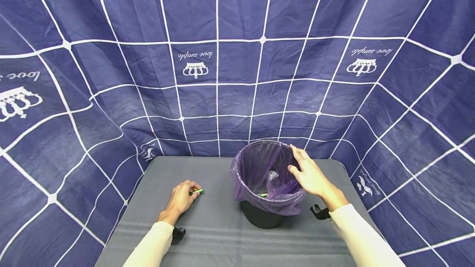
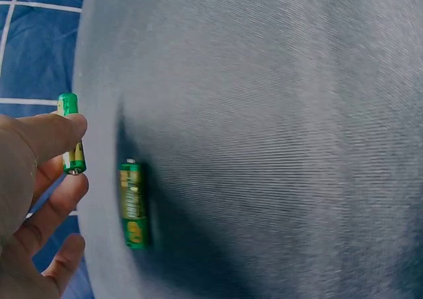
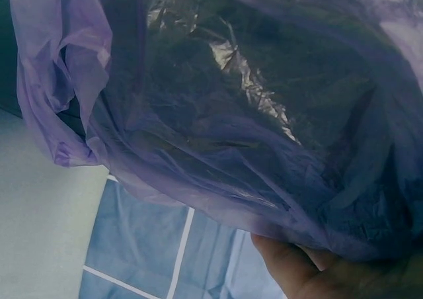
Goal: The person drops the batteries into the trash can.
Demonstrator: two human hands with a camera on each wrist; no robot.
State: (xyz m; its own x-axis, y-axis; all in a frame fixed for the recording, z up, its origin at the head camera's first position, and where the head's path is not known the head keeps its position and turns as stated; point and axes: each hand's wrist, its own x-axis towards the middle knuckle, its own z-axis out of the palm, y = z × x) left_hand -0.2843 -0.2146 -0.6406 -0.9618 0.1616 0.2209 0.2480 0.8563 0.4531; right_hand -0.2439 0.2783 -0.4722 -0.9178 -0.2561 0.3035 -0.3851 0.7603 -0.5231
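Observation:
My left hand (image 1: 182, 197) pinches a green-and-gold battery (image 2: 74, 157) between thumb and fingers, just over the grey tabletop. A second battery (image 2: 133, 203) of the same colours lies on the table beside that hand in the left wrist view. My right hand (image 1: 313, 178) rests on the right side of the rim of a dark bin (image 1: 261, 217), fingers fairly straight and thumb towards the inside. A purple bin liner (image 1: 245, 193) covers the bin's rim and hangs over the outside. The right wrist view shows the hand against the liner (image 3: 198, 173), fingers partly hidden.
Inside the bin are a crumpled clear plastic piece (image 1: 273, 175) and a small green item (image 1: 264, 195). The grey table (image 1: 208, 234) is enclosed behind and at the sides by a blue curtain (image 1: 237, 65) with white grid lines. Dark wrist cameras sit below each wrist.

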